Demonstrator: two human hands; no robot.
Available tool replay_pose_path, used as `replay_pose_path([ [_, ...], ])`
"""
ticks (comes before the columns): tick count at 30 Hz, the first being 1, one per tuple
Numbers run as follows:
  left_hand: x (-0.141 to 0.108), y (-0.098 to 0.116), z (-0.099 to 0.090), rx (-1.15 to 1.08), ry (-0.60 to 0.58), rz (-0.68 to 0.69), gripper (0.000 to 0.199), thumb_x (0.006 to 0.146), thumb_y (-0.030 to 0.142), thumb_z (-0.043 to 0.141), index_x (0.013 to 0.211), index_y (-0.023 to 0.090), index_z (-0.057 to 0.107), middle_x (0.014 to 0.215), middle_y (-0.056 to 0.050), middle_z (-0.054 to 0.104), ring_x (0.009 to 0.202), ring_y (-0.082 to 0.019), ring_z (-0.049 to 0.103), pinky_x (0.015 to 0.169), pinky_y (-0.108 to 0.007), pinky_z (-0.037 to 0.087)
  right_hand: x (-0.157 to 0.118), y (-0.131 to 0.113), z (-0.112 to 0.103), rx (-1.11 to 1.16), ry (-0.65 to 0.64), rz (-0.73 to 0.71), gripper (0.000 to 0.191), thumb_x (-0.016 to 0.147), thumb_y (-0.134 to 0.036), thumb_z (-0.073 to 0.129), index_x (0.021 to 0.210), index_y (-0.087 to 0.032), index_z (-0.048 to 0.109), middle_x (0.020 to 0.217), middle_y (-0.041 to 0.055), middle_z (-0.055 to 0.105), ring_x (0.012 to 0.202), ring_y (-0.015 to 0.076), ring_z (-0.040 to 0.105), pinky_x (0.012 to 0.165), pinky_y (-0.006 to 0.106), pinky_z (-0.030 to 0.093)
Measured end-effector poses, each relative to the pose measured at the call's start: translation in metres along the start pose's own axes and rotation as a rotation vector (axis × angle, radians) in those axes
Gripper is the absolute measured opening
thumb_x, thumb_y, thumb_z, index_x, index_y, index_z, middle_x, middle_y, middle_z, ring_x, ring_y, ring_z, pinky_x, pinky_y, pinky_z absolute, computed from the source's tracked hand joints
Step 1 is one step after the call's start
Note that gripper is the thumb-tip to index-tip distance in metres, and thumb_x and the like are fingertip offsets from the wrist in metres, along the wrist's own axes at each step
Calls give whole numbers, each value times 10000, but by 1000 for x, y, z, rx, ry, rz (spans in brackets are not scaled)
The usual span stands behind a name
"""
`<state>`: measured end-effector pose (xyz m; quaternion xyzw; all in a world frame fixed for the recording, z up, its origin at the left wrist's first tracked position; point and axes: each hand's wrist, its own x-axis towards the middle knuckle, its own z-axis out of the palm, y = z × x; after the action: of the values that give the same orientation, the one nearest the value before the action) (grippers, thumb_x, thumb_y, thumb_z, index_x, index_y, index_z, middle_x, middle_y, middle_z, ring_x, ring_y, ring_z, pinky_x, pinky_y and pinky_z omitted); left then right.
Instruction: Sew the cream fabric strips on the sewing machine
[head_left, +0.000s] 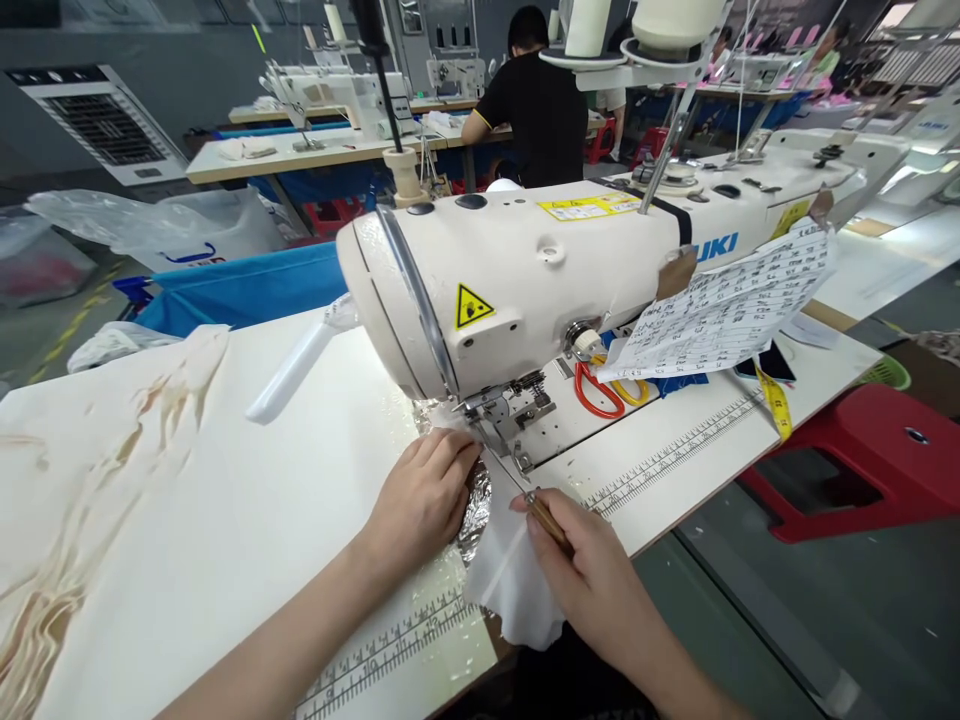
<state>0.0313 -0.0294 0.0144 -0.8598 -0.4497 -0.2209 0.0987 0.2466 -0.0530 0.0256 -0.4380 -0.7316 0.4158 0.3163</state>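
Observation:
In my right hand [581, 560] is an awl [549, 522] with a wooden handle, its thin metal shaft pointing up and left toward the needle area of the white sewing machine [495, 290]. My left hand [431, 485] is closed at the edge of a white fabric piece [517, 575], close to the presser foot [480, 405]. The fabric runs from under the foot down over the table's front edge. Crinkled silver foil [475, 510] shows between my left hand and the fabric. The left fingertips are partly hidden.
Red-handled scissors [600, 392] and a yellow tape measure [774, 405] lie right of the needle area. A handwritten sheet [727, 305] hangs on the machine. Cream fabric [112, 470] covers the table's left. A red stool [877, 450] stands right; a person [532, 110] sits ahead.

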Motion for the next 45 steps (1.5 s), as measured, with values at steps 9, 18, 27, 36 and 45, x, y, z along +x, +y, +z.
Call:
replay_pose_path([
  [9,-1,-2,7,101,-44,-53,351,896,105,430,1222,56,550,1155,-177,580,1019,-293,566,819,-451,568,6,1,2,-18,1,-75,213,981,-201,405,1047,-162,604,925,72,687,796,212,657,673,299,483],
  [18,7,-7,8,44,-83,-90,292,938,113,391,1151,86,590,1076,-150,587,979,-255,556,862,-400,562,9,-20,13,5,25,-485,284,935,-88,419,1170,-128,573,938,76,650,809,178,622,706,269,506],
  [27,17,-14,11,80,-114,-297,206,965,176,447,903,186,644,937,-77,662,838,-223,592,573,-284,473,-3,-35,26,-65,-3,-584,308,931,-109,377,1157,-91,585,868,89,667,722,197,621,606,286,505],
  [36,8,-39,14,-537,94,-491,199,867,305,551,831,220,728,905,-28,718,842,-184,664,758,-286,526,13,7,15,-525,102,-136,295,995,-183,431,1270,-132,523,990,98,746,737,255,724,566,325,488],
  [45,9,-39,10,-576,54,-588,241,830,381,558,804,220,735,855,-35,709,837,-202,657,709,-292,518,29,3,27,-613,100,-126,189,989,-138,476,1149,-158,575,889,61,720,717,229,707,519,297,452],
])
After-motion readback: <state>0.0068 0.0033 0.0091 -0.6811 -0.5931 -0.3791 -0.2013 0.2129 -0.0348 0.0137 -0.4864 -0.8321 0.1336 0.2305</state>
